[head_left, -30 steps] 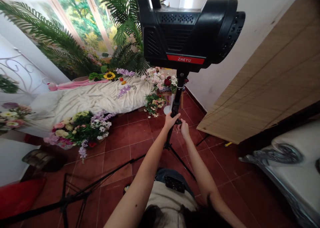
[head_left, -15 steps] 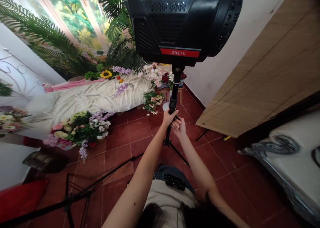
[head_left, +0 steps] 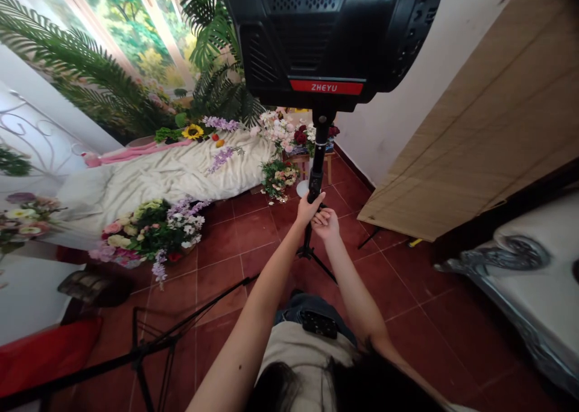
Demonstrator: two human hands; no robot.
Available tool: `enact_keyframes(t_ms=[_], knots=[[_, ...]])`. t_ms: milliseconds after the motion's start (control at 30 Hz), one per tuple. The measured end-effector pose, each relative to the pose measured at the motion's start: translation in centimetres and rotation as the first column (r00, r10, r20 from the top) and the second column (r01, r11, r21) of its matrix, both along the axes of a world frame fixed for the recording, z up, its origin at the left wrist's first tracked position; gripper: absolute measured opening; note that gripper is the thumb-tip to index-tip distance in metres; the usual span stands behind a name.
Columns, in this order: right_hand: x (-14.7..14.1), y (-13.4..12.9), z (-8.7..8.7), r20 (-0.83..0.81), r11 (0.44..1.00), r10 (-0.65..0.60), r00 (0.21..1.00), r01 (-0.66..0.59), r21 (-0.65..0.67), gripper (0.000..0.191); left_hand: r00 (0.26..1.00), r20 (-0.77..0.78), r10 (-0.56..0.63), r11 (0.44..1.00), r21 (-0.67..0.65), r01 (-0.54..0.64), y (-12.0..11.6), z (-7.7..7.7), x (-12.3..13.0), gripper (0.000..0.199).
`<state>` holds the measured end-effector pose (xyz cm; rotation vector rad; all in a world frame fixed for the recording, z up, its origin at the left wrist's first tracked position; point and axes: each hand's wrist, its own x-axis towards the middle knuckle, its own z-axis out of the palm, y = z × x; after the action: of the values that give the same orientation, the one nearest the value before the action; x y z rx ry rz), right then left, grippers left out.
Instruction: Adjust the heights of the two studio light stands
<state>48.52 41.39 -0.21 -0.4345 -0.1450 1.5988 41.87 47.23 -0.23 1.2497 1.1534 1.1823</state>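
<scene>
A large black studio light (head_left: 316, 44) with a red "ZHEYU" label sits on top of a black light stand (head_left: 319, 152). My left hand (head_left: 309, 208) is wrapped round the stand's pole below the light. Just beside it, on the pole's right side, my right hand (head_left: 326, 224) has its fingers curled at a small dark knob (head_left: 322, 207), mostly hidden by the fingers. Beneath my hands the stand's legs (head_left: 323, 266) spread over the red tiled floor.
At left, a second black stand (head_left: 167, 344) lies across the floor space. Beyond are a flower arrangement (head_left: 149, 231) and a white draped cloth (head_left: 181, 174). To the right, a tan bamboo blind (head_left: 434, 158) leans by a white seat with a silver carved frame (head_left: 515, 255).
The view has shifted slightly, so the floor and flowers sit a little further right. The light appears slightly higher in view. Both hands keep their places on the stand.
</scene>
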Motion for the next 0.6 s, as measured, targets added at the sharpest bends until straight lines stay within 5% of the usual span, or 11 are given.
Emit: enact_keyframes(t_ms=[167,267,367,467,600], knots=[[-0.4,-0.3,0.4,0.375,0.998,-0.052,0.925,0.064,-0.018,0.028,0.977,0.215,0.009,1.000,-0.015,-0.006,-4.2,-3.8,-4.2,0.035],[-0.8,-0.5,0.8,0.458,0.997,-0.065,0.887,0.082,-0.017,0.024,0.974,0.213,0.076,0.940,-0.341,0.002,-8.7,-8.3,-9.4,0.031],[-1.2,-0.7,1.1,0.444,0.994,-0.082,0.892,0.106,-0.028,0.019,0.942,0.112,0.315,0.810,-0.549,-0.206,-13.8,-13.1,-16.0,0.026],[-1.7,-0.9,1.0,0.350,0.990,-0.114,0.930,0.137,-0.042,0.014,0.836,-0.055,0.545,0.621,-0.645,-0.447,-19.7,-16.8,-23.4,0.014],[-2.7,-0.9,0.8,0.130,0.970,-0.176,0.976,0.194,-0.145,0.016,0.689,-0.381,0.617,0.306,-0.690,-0.656,-30.0,-18.7,-33.2,0.008]])
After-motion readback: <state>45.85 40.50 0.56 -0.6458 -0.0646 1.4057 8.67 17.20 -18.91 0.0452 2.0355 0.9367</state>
